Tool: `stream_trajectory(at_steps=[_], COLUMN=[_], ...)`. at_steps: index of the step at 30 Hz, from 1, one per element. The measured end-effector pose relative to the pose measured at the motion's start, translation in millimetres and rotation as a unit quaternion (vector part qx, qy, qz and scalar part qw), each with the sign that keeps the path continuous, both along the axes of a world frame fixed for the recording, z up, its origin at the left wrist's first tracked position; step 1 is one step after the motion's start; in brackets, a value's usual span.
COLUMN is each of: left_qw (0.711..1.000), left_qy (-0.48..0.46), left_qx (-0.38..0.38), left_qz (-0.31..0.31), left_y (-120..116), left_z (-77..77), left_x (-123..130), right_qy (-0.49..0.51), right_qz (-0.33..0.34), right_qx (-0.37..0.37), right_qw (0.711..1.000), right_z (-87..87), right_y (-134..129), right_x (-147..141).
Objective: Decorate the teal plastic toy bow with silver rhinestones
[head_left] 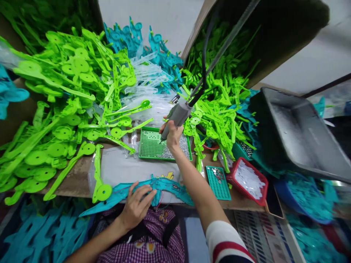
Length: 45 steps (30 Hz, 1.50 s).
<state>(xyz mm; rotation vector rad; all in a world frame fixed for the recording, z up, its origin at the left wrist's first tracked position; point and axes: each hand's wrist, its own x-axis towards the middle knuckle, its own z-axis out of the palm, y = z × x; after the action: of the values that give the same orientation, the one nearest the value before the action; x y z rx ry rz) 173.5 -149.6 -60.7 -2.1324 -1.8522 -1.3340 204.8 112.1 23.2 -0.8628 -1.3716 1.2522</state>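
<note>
Teal piece, head view: A long, winged, teal plastic piece (116,193) lies crosswise at the near edge of the brown counter (79,180), its left end tapering to a point.
Left hand: The bare left hand (138,204) rests over the piece's middle, fingers curved; whether its grip pinches or only presses, I cannot tell.
Right hand: The bare right hand (174,136) reaches farther out, its grip wrapped around a grey, cylindrical powered screwdriver (180,114).
Green tray: The tool's tip points down at a rectangular green plastic tray (149,144) with rows of holes and small silvery metal pieces, probably screws, heaped to the right; contact is unclear.
Lime parts: Heaps of lime-green plastic parts (57,149) crowd the left.
Teal handling: Probably light, stiff and slick, weakest at the narrow ends; best held by the broad middle, clear of the thin red wire (161,197), which looks fragile.
Screwdriver handling: Likely heavier and rigid; best held around its body.
Writing: No brand or label is legible; a yellow print (166,176) on the pale grey cloth (117,164) shows no readable letters.
</note>
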Motion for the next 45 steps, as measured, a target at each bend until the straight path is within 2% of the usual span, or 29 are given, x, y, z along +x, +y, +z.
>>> stream_trajectory(at_steps=[5, 9, 17, 22, 26, 29, 31, 34, 37, 40, 42, 45], left_qw=[1.000, 1.000, 1.000, 0.999, 0.998, 0.998, 0.999, 0.993, 0.968, 0.930, 0.918, 0.918], left_qy=[-0.010, -0.005, -0.008, -0.029, -0.054, -0.055, -0.051, -0.052, -0.024, 0.041, 0.054, 0.025], left_qx=[0.002, 0.001, 0.002, 0.008, 0.029, 0.017, -0.013, -0.090, -0.215, -0.324, -0.353, -0.358], left_qz=[0.004, 0.006, 0.019, 0.013, 0.015, 0.017, -0.002, -0.052, -0.129, -0.169, -0.172, -0.168], left_y=[1, 0, 2, 1, -1, 3, 12, 38, 77, 110, 122, 125], left_z=[-5.8, -7.3, -5.0, -0.6, 15.0, 40.5, 61.9, 89.9, 100.4, 90.2, 75.8, 52.6], left_x=[1, 0, 2, -1, -8, -13, -13, 2, 39, 84, 106, 119], right_qy=[0.016, 0.016, 0.022, -0.007, 0.006, 0.016, 0.018, 0.006, -0.006, -0.018, -0.023, -0.009], right_qz=[-0.006, -0.019, 0.014, 0.001, -0.035, -0.071, -0.103, -0.169, -0.222, -0.254, -0.262, -0.244], right_qx=[0.009, 0.021, 0.014, 0.019, 0.042, 0.073, 0.105, 0.137, 0.127, 0.092, 0.074, 0.069], right_qw=[1.000, 0.999, 1.000, 1.000, 0.998, 0.995, 0.989, 0.976, 0.967, 0.963, 0.962, 0.967], right_z=[-16.0, -21.4, -23.5, -15.1, 3.5, 20.2, 29.4, 36.8, 34.0, 21.7, 11.5, -0.8], right_y=[3, 6, 6, 7, 7, 4, -1, -10, -14, -6, 2, 14], right_x=[1, 2, 2, 5, 19, 46, 73, 120, 157, 176, 180, 182])
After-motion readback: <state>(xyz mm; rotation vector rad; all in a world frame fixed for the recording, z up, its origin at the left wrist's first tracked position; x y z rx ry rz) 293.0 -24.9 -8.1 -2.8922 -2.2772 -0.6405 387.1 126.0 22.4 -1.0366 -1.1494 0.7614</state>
